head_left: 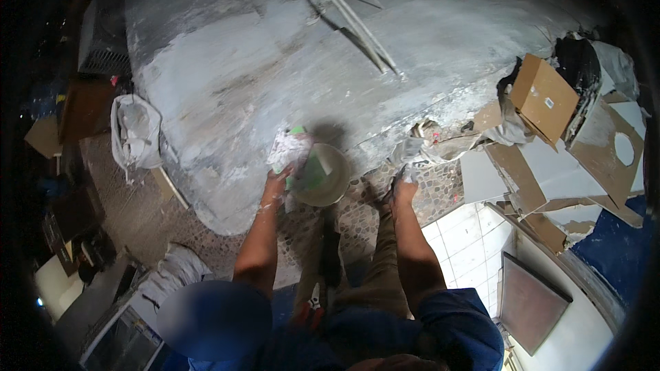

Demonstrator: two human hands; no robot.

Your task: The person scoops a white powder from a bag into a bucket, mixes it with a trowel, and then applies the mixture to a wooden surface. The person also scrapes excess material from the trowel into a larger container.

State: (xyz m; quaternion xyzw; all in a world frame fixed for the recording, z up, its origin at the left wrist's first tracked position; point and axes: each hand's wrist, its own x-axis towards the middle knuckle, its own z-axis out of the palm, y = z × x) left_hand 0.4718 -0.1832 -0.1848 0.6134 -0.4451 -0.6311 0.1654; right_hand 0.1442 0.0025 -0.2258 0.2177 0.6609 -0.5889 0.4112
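My left hand (pixel 277 182) grips a flat, powder-smeared, whitish piece with green edges (pixel 290 150); its kind I cannot make out. It is held over the left rim of a round, pale bucket (pixel 339 182), where more green shows along the bucket's left side. My right hand (pixel 404 191) is closed to the right of the bucket. Something small and whitish with a dark part shows at its fingers, too unclear to name. Just beyond that hand lies crumpled, dusty plastic sheeting (pixel 443 152).
A grey, plaster-smeared surface (pixel 234 89) spreads ahead, with long thin bars (pixel 350 20) on it. Broken boards (pixel 560 168) and a cardboard box (pixel 544 99) pile up at right. A white sack (pixel 136 130) stands at left. Red-handled pliers (pixel 311 312) hang at my waist.
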